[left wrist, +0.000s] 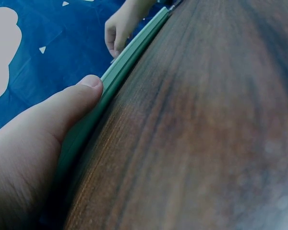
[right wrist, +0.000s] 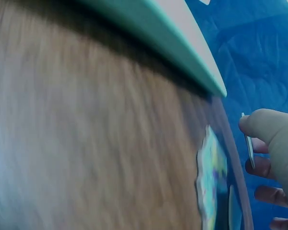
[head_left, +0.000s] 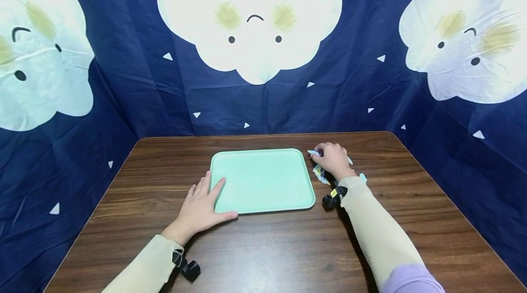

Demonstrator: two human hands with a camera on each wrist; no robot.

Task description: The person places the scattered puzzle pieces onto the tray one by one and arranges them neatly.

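Observation:
A mint-green tray (head_left: 263, 181) lies on the wooden table. My left hand (head_left: 199, 208) rests on its lower left corner with fingers spread, the thumb along the near edge; that thumb also shows on the rim in the left wrist view. Right of the tray, my right hand (head_left: 332, 159) pinches a thin, flat, pale-blue piece (head_left: 314, 152) between thumb and fingers. In the right wrist view this piece (right wrist: 249, 146) is seen edge-on, held off the table. Beneath that hand lies a colourful printed flat piece (head_left: 320, 174) with a wavy outline, partly covered by the hand and wrist.
Another light-blue piece (head_left: 362, 177) shows beside the right forearm, mostly hidden. Each wrist wears a small black camera, such as the right one (head_left: 331, 199). Dark blue cloth (head_left: 263, 105) with white clouds hangs behind the table (head_left: 255, 256) and at both sides.

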